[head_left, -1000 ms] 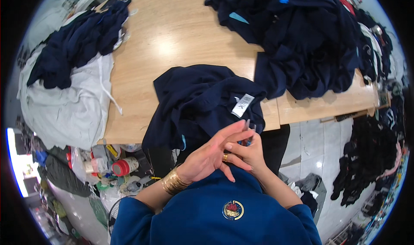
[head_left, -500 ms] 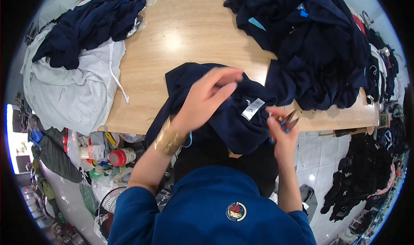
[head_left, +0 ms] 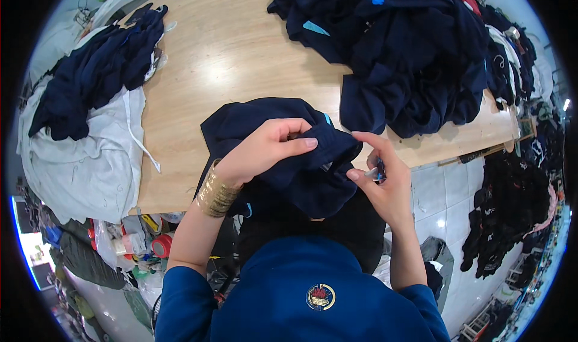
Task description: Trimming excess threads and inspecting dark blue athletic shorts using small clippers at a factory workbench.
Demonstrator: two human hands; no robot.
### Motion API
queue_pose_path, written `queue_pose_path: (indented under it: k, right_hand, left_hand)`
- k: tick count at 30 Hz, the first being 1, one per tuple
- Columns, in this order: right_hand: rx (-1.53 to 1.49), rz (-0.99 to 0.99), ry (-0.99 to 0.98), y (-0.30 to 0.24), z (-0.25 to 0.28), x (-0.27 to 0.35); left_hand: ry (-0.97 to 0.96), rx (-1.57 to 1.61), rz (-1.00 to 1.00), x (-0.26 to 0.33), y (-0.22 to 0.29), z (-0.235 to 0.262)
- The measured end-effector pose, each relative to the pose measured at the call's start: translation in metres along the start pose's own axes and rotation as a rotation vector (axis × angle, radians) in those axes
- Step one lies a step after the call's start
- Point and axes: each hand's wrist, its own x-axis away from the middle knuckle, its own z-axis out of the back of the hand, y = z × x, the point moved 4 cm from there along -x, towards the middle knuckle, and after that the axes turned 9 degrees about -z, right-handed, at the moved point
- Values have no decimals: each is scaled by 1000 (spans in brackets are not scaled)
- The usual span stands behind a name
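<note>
A dark navy garment (head_left: 289,182) lies bunched at the table's near edge, partly hanging over my lap. My left hand (head_left: 262,149), with a gold cuff on its wrist, pinches a raised fold of it between thumb and fingers. At the fold's right end is my right hand (head_left: 388,182), its index fingertip touching the cloth and its thumb close to the edge. Small thread snips (head_left: 380,172) with a blue part are tucked inside that hand, mostly hidden by the fingers. Only a sliver of a white label (head_left: 327,166) shows among the folds.
A large heap of navy garments (head_left: 415,65) covers the table's right side. On the left, a navy garment (head_left: 90,71) lies over light grey cloth (head_left: 78,167) with a white drawstring. Below the wooden table (head_left: 211,53) are bags and a red-lidded container (head_left: 162,245); black clothes (head_left: 509,203) lie at right.
My left hand has come down onto the garment and grips a fold. The right hand has turned, bringing its fingers to the fold and hiding the snips' blades. The label is now mostly covered.
</note>
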Motion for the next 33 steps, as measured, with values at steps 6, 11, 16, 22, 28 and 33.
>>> queue_pose_path:
  k: [6, 11, 16, 22, 28, 33]
  right_hand:
    - [-401, -53, -88, 3, -23, 5]
    - [-760, -281, -228, 21, -50, 16]
    - [-801, -208, -281, 19, -52, 26]
    - [-823, -257, -432, 16, -40, 21]
    - [-6, 68, -249, -8, 11, 17]
    - [285, 334, -189, -26, 17, 15]
  left_hand:
    - [1, 168, 55, 18, 10, -13]
    - [31, 63, 35, 23, 5, -15]
    - [-25, 104, 85, 29, -2, -19]
    - [-34, 465, 122, 31, -12, -21]
    - [27, 367, 89, 38, -14, -16]
    - [59, 257, 74, 35, -2, -20]
